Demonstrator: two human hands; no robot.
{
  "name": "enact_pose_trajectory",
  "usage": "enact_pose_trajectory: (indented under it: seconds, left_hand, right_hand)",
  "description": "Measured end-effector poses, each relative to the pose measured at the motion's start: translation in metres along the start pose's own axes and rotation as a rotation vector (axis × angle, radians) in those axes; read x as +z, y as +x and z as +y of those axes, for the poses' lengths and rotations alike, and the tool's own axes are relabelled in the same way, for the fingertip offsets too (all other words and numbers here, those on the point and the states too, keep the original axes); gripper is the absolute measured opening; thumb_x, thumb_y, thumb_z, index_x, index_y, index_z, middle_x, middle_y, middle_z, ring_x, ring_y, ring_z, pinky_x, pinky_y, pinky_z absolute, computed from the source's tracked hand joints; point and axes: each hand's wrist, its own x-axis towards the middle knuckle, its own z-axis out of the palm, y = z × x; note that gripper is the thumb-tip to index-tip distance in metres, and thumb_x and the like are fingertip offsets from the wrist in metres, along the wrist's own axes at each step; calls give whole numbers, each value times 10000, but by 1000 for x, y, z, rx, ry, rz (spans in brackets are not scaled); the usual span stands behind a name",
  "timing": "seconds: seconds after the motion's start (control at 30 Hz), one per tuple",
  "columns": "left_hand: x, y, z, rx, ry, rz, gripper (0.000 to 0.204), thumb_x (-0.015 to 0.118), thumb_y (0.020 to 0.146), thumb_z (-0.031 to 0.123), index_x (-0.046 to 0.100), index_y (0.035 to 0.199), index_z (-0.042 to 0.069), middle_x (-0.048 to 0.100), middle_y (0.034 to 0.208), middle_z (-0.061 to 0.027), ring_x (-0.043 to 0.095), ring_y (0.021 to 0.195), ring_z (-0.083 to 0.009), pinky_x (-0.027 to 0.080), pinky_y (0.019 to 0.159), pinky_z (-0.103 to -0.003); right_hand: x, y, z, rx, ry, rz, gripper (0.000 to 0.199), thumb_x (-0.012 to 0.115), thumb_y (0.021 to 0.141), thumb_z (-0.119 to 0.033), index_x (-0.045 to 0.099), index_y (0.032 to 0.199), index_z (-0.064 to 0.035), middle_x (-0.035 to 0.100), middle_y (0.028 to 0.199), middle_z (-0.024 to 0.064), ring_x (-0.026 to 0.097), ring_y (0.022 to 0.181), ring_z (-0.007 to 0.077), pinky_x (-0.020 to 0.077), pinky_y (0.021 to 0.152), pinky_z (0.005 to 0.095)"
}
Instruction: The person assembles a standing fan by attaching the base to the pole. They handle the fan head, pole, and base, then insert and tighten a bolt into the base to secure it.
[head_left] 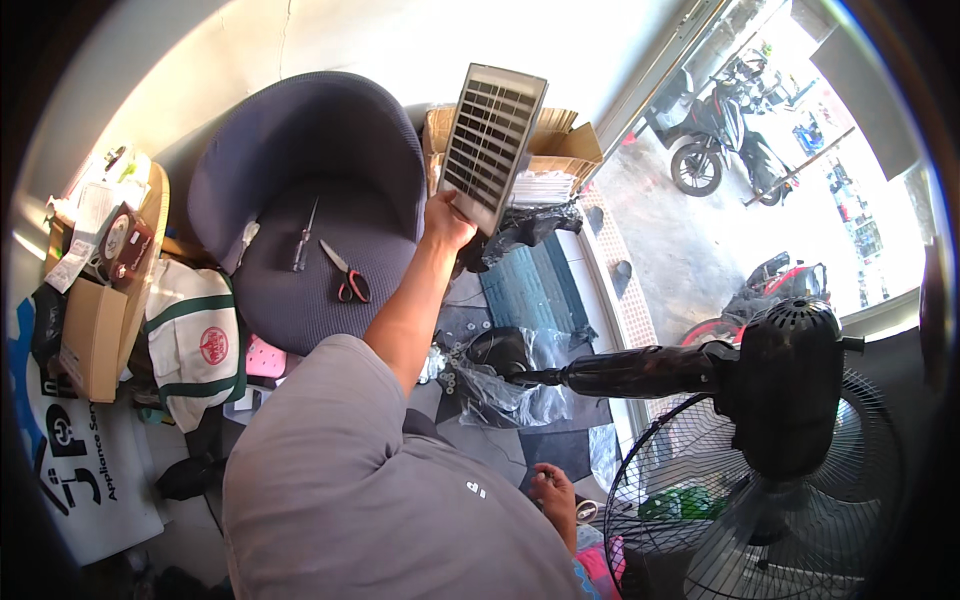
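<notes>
My left hand is raised on an outstretched arm, its fingers wrapped round the lower edge of a solar panel. The panel is flat and rectangular, with a pale frame and rows of dark cells, and it tilts upright in front of a cardboard box. My right hand is low, close to my body and left of the fan. Its fingers are curled together; what they hold, if anything, is too small to make out.
A black standing fan with a wire cage fills the lower right. Scissors and a screwdriver lie on a grey armchair. Behind the panel stands an open cardboard box. A canvas bag hangs at left; motorcycles stand outside.
</notes>
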Motion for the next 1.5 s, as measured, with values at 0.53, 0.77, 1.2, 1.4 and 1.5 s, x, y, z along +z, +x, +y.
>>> enact_pose_trajectory:
  seconds: [0.53,0.77,1.2,1.4,1.5]
  left_hand:
    - [59,-105,56,-904,152,-568,512,479,1040,406,554,1300,-29,478,868,-74,493,669,-180,465,601,-317]
    - [94,-128,54,-909,97,-705,564,475,1053,418,438,1404,-22,432,890,-81,521,703,-199,463,611,-343]
    - [90,-109,51,-905,6,-1186,479,449,1079,418,467,1365,35,464,1107,-103,556,1062,-286,481,954,-453]
    - [93,-124,51,-743,27,-1211,467,449,1079,423,476,1350,43,465,1154,-103,533,1135,-300,447,1024,-474]
    - [96,-132,48,-632,49,-1205,461,450,1079,425,480,1342,48,465,1178,-104,521,1171,-307,431,1059,-485]
  right_hand:
    - [7,17,1,-9,-184,-79,218,609,1022,-133,675,1197,-20,621,857,-18,580,760,70,488,681,229]
    - [17,14,-16,-88,-185,-120,228,618,1029,-158,674,1191,-8,618,819,-11,547,722,63,449,645,229]
    - [40,22,-31,-167,-248,-106,200,602,1032,-159,692,1154,-28,622,848,-13,567,756,68,477,677,231]
    - [45,32,-38,-214,-239,-115,191,594,1036,-147,693,1147,-27,617,861,-27,544,753,56,474,694,225]
    - [48,35,-44,-248,-208,-95,189,583,1044,-146,693,1140,-25,608,861,-37,527,743,52,467,701,218]
